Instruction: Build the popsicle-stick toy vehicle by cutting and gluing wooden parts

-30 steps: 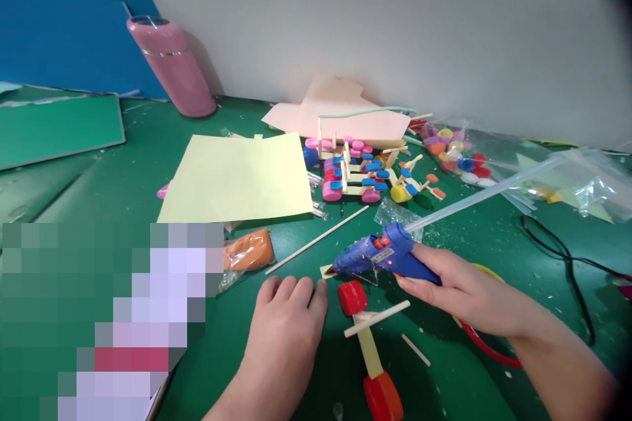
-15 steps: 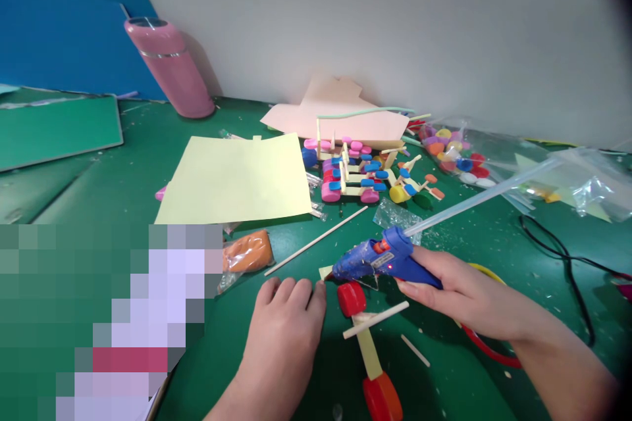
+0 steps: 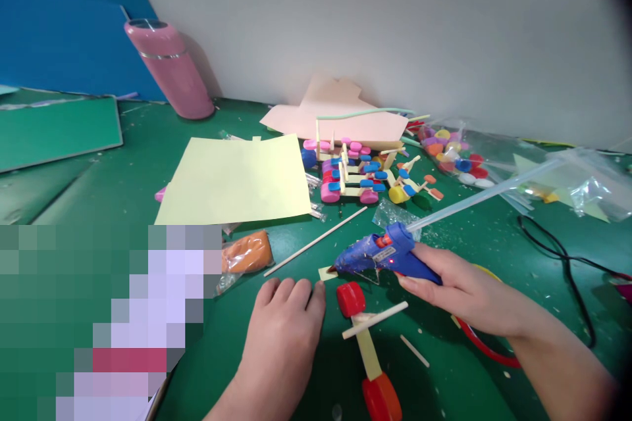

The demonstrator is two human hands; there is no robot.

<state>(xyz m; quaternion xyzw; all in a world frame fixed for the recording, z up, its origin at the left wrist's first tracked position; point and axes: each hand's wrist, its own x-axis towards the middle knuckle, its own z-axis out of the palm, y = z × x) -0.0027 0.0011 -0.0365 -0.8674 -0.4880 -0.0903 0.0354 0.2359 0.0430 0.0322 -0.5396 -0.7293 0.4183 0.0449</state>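
Observation:
My right hand (image 3: 461, 293) grips a blue hot glue gun (image 3: 375, 253), a long clear glue stick (image 3: 488, 195) jutting from its back. The nozzle is at a small pale yellow paper piece (image 3: 326, 273); whether they touch I cannot tell. Beside that piece, my left hand (image 3: 286, 322) rests with fingers curled down and the index fingertip at its edge. The thumb and anything under the fingers are hidden. Just right of this hand lies a craft piece with a red wheel-like end (image 3: 351, 299), a pale flat strip (image 3: 369, 355), a crossing white stick (image 3: 375, 320) and a red-orange end (image 3: 382, 398).
A thin stick (image 3: 316, 241) and bagged orange clay (image 3: 247, 252) lie beyond my left hand. Further back are yellow paper (image 3: 237, 181), colourful small models (image 3: 353, 174), a bag of coloured caps (image 3: 457, 154) and a pink bottle (image 3: 172, 69). A black cord (image 3: 567, 260) runs at right.
The glue gun has shifted slightly up and to the right, so more of the small paper piece shows under its nozzle. My left hand has stayed in place.

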